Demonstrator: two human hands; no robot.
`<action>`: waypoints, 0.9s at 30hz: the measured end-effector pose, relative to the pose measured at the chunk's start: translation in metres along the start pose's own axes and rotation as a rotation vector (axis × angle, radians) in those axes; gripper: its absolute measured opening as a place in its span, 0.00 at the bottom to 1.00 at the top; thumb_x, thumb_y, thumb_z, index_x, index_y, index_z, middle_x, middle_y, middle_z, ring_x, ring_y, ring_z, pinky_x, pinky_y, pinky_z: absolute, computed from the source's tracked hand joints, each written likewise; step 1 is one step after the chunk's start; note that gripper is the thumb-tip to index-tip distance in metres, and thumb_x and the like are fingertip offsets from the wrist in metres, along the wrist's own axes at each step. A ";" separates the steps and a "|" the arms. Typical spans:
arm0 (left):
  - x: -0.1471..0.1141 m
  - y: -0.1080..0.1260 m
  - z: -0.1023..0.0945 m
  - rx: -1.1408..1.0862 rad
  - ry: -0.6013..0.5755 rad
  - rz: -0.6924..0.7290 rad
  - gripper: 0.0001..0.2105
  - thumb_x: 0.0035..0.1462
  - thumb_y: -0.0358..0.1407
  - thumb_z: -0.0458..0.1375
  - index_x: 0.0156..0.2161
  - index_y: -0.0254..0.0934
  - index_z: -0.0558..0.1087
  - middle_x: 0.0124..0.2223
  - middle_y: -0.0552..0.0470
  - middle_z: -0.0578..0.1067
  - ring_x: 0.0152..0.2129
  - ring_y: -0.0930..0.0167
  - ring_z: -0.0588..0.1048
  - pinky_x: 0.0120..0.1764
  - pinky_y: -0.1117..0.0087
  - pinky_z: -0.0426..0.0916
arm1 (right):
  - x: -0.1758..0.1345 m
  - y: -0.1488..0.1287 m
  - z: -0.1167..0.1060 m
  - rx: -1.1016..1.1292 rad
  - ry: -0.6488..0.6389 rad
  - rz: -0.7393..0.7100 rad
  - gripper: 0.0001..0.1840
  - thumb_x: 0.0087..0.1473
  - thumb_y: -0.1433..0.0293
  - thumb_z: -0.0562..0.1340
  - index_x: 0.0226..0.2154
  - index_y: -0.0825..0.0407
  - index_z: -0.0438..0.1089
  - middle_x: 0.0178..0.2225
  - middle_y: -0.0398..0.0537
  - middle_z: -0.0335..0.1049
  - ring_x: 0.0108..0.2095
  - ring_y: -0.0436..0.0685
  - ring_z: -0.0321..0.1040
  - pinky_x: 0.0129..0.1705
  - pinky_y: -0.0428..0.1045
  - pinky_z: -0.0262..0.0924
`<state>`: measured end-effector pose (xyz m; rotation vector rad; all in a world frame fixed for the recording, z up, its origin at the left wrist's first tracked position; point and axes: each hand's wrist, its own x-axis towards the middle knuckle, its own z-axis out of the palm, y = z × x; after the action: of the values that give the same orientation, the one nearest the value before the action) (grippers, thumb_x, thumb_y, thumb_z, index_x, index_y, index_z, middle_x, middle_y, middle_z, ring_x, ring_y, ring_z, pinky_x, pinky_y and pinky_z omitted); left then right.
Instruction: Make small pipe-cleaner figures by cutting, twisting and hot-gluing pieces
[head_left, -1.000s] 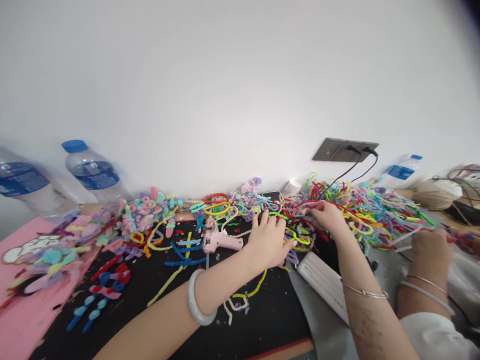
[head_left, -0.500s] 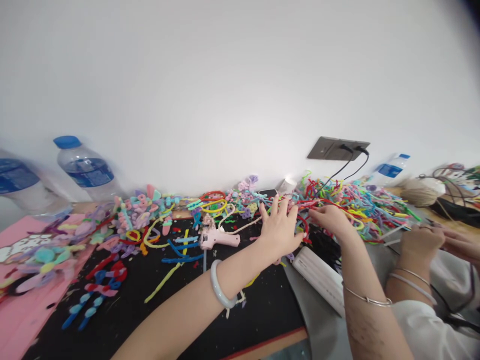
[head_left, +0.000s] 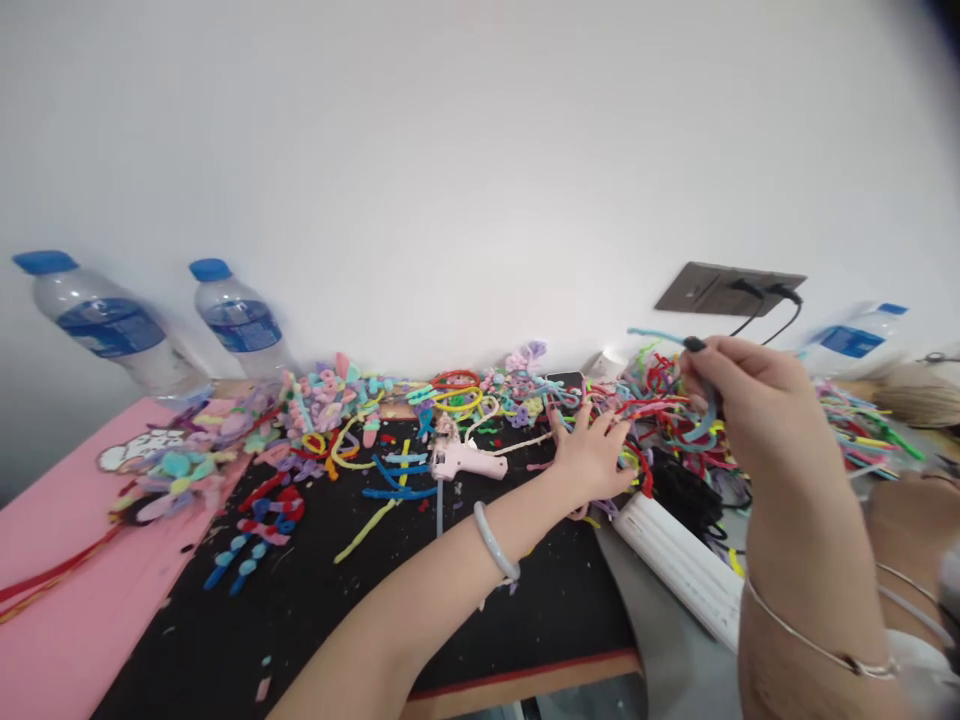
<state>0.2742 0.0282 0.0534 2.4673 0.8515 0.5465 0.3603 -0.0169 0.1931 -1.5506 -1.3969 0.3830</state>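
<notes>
My right hand [head_left: 765, 420] is raised above the pile of coloured pipe cleaners [head_left: 855, 430], thumb and fingers pinched on a light blue pipe cleaner [head_left: 654, 333]. One end points left past the dark thumbnail, and another stretch hangs below the fingers. To its left, my left hand [head_left: 592, 460] lies with fingers spread on the tangled pipe cleaners at the black mat's far right corner. A pale pink glue gun [head_left: 469, 461] rests on its side on the mat, left of my left hand. Blue and yellow pipe cleaners [head_left: 401, 490] lie beside it.
A white power strip [head_left: 679, 565] lies right of the black mat [head_left: 525, 625]. Two water bottles [head_left: 112, 325] stand at the left wall. Fuzzy flowers [head_left: 330, 395] line the back, near a pink sheet [head_left: 67, 500]. A co-worker's arm [head_left: 911, 530] is at the right edge.
My right hand has risen from the pile and now holds a light blue pipe cleaner. My left hand remains spread on the strands. The view has turned slightly left.
</notes>
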 end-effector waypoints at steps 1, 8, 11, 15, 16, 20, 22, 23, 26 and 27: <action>-0.002 -0.003 -0.007 -0.039 -0.011 0.021 0.31 0.51 0.48 0.55 0.59 0.42 0.55 0.64 0.47 0.53 0.60 0.52 0.43 0.51 0.30 0.36 | 0.000 -0.008 0.003 0.038 -0.013 0.007 0.13 0.54 0.66 0.57 0.21 0.53 0.63 0.14 0.39 0.56 0.15 0.46 0.48 0.18 0.44 0.40; -0.058 -0.039 -0.090 -0.675 0.306 0.078 0.20 0.55 0.40 0.56 0.52 0.36 0.66 0.52 0.42 0.70 0.49 0.63 0.67 0.52 0.60 0.61 | -0.007 -0.004 0.067 0.273 -0.403 0.066 0.16 0.53 0.61 0.58 0.22 0.54 0.64 0.11 0.36 0.55 0.14 0.44 0.48 0.18 0.42 0.44; -0.091 -0.058 -0.100 -0.864 0.389 -0.039 0.15 0.55 0.40 0.56 0.44 0.32 0.72 0.41 0.45 0.74 0.39 0.66 0.72 0.43 0.66 0.68 | -0.019 0.006 0.106 0.530 -0.645 0.252 0.18 0.52 0.58 0.59 0.20 0.54 0.61 0.10 0.34 0.51 0.12 0.42 0.41 0.15 0.41 0.40; -0.128 -0.080 -0.090 -0.845 0.454 -0.194 0.14 0.55 0.41 0.56 0.42 0.32 0.74 0.35 0.47 0.73 0.33 0.68 0.72 0.37 0.69 0.67 | -0.034 0.014 0.147 0.761 -0.819 0.450 0.16 0.49 0.61 0.61 0.20 0.54 0.62 0.08 0.33 0.51 0.10 0.41 0.38 0.12 0.39 0.36; -0.135 -0.084 -0.088 -0.839 0.476 -0.208 0.14 0.56 0.40 0.56 0.43 0.33 0.73 0.38 0.47 0.73 0.35 0.68 0.72 0.37 0.70 0.66 | -0.037 0.016 0.154 0.775 -0.853 0.479 0.16 0.49 0.62 0.61 0.20 0.55 0.63 0.08 0.33 0.51 0.09 0.40 0.38 0.11 0.39 0.36; -0.156 -0.095 -0.087 -0.774 0.609 -0.234 0.11 0.58 0.37 0.53 0.36 0.34 0.75 0.40 0.48 0.72 0.38 0.69 0.71 0.41 0.71 0.64 | -0.050 0.024 0.177 0.771 -0.951 0.551 0.13 0.49 0.64 0.61 0.22 0.58 0.67 0.08 0.34 0.53 0.09 0.40 0.39 0.10 0.38 0.36; -0.163 -0.098 -0.090 -0.717 0.662 -0.256 0.13 0.58 0.36 0.53 0.26 0.33 0.73 0.36 0.48 0.72 0.36 0.69 0.71 0.39 0.71 0.63 | -0.056 0.028 0.185 0.757 -0.977 0.570 0.12 0.49 0.65 0.61 0.22 0.58 0.68 0.08 0.34 0.53 0.09 0.40 0.39 0.10 0.38 0.36; -0.166 -0.100 -0.091 -0.700 0.677 -0.267 0.14 0.57 0.36 0.54 0.23 0.33 0.71 0.34 0.48 0.71 0.34 0.69 0.71 0.38 0.72 0.63 | -0.060 0.030 0.188 0.756 -0.988 0.582 0.13 0.49 0.65 0.61 0.22 0.58 0.67 0.08 0.34 0.52 0.08 0.40 0.39 0.10 0.38 0.35; -0.174 -0.105 -0.094 -0.691 0.681 -0.304 0.13 0.56 0.36 0.55 0.22 0.33 0.69 0.30 0.50 0.70 0.30 0.71 0.70 0.32 0.73 0.62 | -0.066 0.037 0.194 0.766 -1.019 0.618 0.14 0.49 0.64 0.61 0.20 0.57 0.67 0.07 0.33 0.51 0.08 0.40 0.38 0.10 0.38 0.35; -0.177 -0.106 -0.094 -0.685 0.680 -0.320 0.14 0.56 0.36 0.55 0.21 0.33 0.69 0.29 0.51 0.70 0.28 0.71 0.69 0.31 0.74 0.62 | -0.068 0.038 0.195 0.773 -1.026 0.615 0.14 0.50 0.64 0.61 0.21 0.58 0.68 0.07 0.34 0.51 0.08 0.40 0.39 0.10 0.38 0.35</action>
<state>0.0487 0.0152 0.0340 1.4870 1.0485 1.3281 0.2141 0.0141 0.0457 -1.0663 -1.1500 2.0390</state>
